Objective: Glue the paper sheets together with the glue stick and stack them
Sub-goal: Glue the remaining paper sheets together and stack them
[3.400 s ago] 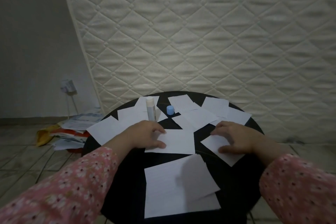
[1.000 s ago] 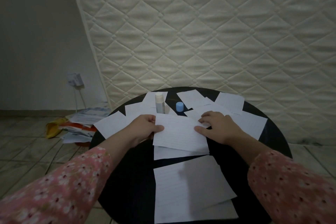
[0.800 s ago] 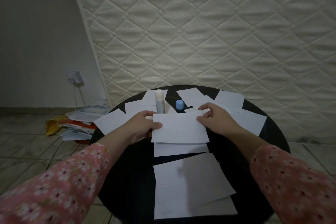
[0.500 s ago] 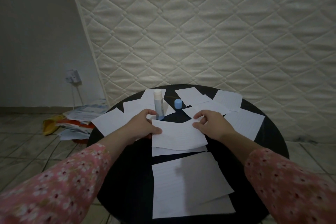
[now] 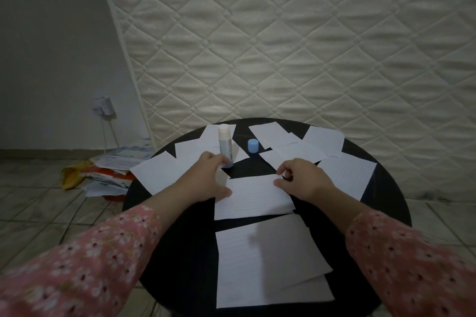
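Both forearms in pink flowered sleeves are reaching fwd over the round black table (image 5: 386,203). Left hand (image 5: 203,183) is lying palm down, thumb on the left edge of the middle sheet (image 5: 253,197), fingertips stretching up to the base of the glue stick (image 5: 226,145); can't tell if they're gripping it or just touching. Right hand (image 5: 301,180) is sitting on the sheet's top right corner w/ fingers curled, pinching that corner. Glue stick is standing upright, uncapped, w/ its blue cap (image 5: 253,146) just beside it. Stack of glued sheets (image 5: 268,262) is lying near the front edge; loose sheets (image 5: 345,177) are scattered round the back. Vs. 0.5 s ago: sheet has gone flat onto the one under it, left hand has moved up toward the glue stick.
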`<state>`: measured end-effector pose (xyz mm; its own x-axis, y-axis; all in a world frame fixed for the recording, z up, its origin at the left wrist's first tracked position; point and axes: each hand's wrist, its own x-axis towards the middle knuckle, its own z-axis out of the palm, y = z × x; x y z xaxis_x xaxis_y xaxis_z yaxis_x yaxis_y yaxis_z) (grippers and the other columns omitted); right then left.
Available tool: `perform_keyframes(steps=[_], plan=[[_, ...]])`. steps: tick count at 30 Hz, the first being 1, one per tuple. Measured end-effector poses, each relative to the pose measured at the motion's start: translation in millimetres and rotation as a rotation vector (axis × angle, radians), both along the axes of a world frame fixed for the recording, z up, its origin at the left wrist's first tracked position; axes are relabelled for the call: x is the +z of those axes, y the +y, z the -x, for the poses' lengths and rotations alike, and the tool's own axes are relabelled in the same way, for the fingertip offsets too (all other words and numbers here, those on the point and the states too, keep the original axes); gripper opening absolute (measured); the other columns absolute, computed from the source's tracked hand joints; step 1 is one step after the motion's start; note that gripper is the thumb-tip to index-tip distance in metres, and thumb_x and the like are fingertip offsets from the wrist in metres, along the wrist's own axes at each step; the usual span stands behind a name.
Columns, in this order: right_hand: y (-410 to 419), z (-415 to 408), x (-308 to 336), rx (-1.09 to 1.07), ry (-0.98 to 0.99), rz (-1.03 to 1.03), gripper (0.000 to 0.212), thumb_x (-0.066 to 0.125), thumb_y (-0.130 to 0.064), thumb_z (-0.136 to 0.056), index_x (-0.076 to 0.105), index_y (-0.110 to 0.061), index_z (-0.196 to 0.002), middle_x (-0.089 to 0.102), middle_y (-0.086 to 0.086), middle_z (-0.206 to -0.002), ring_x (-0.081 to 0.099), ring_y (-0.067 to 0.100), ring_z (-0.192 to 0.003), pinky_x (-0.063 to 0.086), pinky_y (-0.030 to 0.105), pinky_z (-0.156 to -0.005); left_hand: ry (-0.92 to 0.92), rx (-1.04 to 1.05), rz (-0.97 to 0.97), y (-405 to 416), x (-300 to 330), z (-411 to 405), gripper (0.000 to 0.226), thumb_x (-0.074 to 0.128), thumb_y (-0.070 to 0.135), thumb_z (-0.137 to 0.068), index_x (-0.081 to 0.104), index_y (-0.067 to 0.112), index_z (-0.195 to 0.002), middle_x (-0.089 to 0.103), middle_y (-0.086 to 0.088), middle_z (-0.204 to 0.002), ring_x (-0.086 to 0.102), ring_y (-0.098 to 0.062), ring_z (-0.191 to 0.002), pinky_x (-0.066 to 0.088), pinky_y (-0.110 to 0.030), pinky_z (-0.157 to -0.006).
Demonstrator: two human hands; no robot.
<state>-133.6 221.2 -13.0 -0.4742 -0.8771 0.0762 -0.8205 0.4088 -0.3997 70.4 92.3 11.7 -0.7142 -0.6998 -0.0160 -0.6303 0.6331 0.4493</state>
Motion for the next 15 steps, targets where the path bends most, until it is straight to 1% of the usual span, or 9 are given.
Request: perform_keyframes(steps=[2, 3, 4, 5, 6, 8, 10, 12, 15], plan=[[-1.0, -1.8, 1.1, 0.021, 0.018, 0.078, 0.035, 0.063, -0.047, -0.087, 0.062, -0.026, -0.115, 0.052, -0.007, -0.115, 0.053, 0.01, -0.104, 0.044, 0.027, -0.09, 0.058, -0.086, 0.062, 0.1, 3.1, 1.3, 0.053, 0.077, 0.033, -0.077, 0.052, 0.032, -0.123, 0.045, 0.008, -0.13, 0.049, -0.004, -0.098, 0.038, -0.019, -0.084], [-0.8, -3.0, 2.8, 0.055, 0.027, 0.124, 0.037, 0.061, -0.047, -0.088, 0.061, -0.026, -0.118, 0.05, -0.008, -0.121, 0.051, 0.011, -0.11, 0.043, 0.028, -0.093, 0.083, -0.097, 0.087, 1.3, 3.9, 2.7, 0.045, 0.075, 0.033, -0.08, 0.055, 0.03, -0.12, 0.051, 0.009, -0.126, 0.048, -0.001, -0.086, 0.038, -0.016, -0.079], [-0.7, -4.6, 4.3, 0.122, 0.045, 0.151, 0.038, 0.059, -0.046, -0.09, 0.06, -0.025, -0.122, 0.049, -0.009, -0.129, 0.05, 0.01, -0.117, 0.04, 0.028, -0.098, 0.094, -0.089, 0.109, 2.5, 2.6, 3.9, 0.038, 0.072, 0.034, -0.083, 0.059, 0.029, -0.118, 0.055, 0.011, -0.122, 0.048, 0.0, -0.081, 0.037, -0.015, -0.077], [-0.9, -6.7, 5.5, 0.216, 0.068, 0.146, 0.041, 0.057, -0.044, -0.091, 0.058, -0.025, -0.127, 0.048, -0.011, -0.138, 0.046, 0.009, -0.125, 0.036, 0.027, -0.104, 0.095, -0.081, 0.132, 4.8, 0.0, 5.4, 0.033, 0.068, 0.035, -0.085, 0.061, 0.029, -0.117, 0.058, 0.012, -0.12, 0.049, 0.001, -0.083, 0.038, -0.016, -0.078], [-1.4, -10.2, 6.2, 0.313, 0.092, 0.108, 0.044, 0.054, -0.043, -0.093, 0.055, -0.024, -0.133, 0.044, -0.011, -0.145, 0.041, 0.007, -0.132, 0.031, 0.026, -0.108, 0.082, -0.089, 0.153, 6.8, -4.7, 7.0, 0.033, 0.066, 0.037, -0.086, 0.062, 0.028, -0.118, 0.06, 0.012, -0.12, 0.053, -0.001, -0.091, 0.04, -0.018, -0.082], [-3.2, -19.8, 3.2, 0.432, 0.12, -0.038, 0.049, 0.047, -0.044, -0.097, 0.044, -0.025, -0.142, 0.034, -0.01, -0.153, 0.028, 0.007, -0.141, 0.022, 0.03, -0.114, 0.006, -0.188, 0.199, 11.7, -16.2, 11.1, 0.041, 0.063, 0.045, -0.086, 0.06, 0.027, -0.123, 0.061, 0.01, -0.124, 0.056, -0.01, -0.11, 0.043, -0.025, -0.094], [-5.1, -27.0, -1.4, 0.442, 0.127, -0.203, 0.053, 0.037, -0.046, -0.1, 0.029, -0.03, -0.15, 0.021, -0.012, -0.158, 0.016, 0.011, -0.146, 0.012, 0.044, -0.117, -0.096, -0.312, 0.223, 11.7, -23.4, 13.5, 0.047, 0.056, 0.051, -0.087, 0.056, 0.026, -0.127, 0.061, 0.007, -0.125, 0.055, -0.015, -0.113, 0.046, -0.035, -0.096], [-4.6, -30.2, -5.1, 0.428, 0.131, -0.323, 0.056, 0.028, -0.049, -0.101, 0.013, -0.032, -0.153, 0.008, -0.013, -0.16, 0.003, 0.012, -0.148, 0.001, 0.055, -0.116, -0.181, -0.371, 0.233, 9.2, -23.4, 14.7, 0.049, 0.049, 0.054, -0.09, 0.055, 0.025, -0.128, 0.058, 0.006, -0.129, 0.053, -0.016, -0.114, 0.045, -0.039, -0.097], [-3.6, -30.5, -4.7, 0.422, 0.168, -0.395, 0.057, 0.021, -0.051, -0.102, 0.003, -0.033, -0.153, -0.003, -0.014, -0.161, -0.005, 0.01, -0.148, -0.009, 0.061, -0.112, -0.302, -0.411, 0.307, 8.2, -17.0, 16.5, 0.049, 0.045, 0.053, -0.093, 0.058, 0.021, -0.127, 0.046, 0.005, -0.145, 0.048, -0.02, -0.123, 0.041, -0.039, -0.103]])
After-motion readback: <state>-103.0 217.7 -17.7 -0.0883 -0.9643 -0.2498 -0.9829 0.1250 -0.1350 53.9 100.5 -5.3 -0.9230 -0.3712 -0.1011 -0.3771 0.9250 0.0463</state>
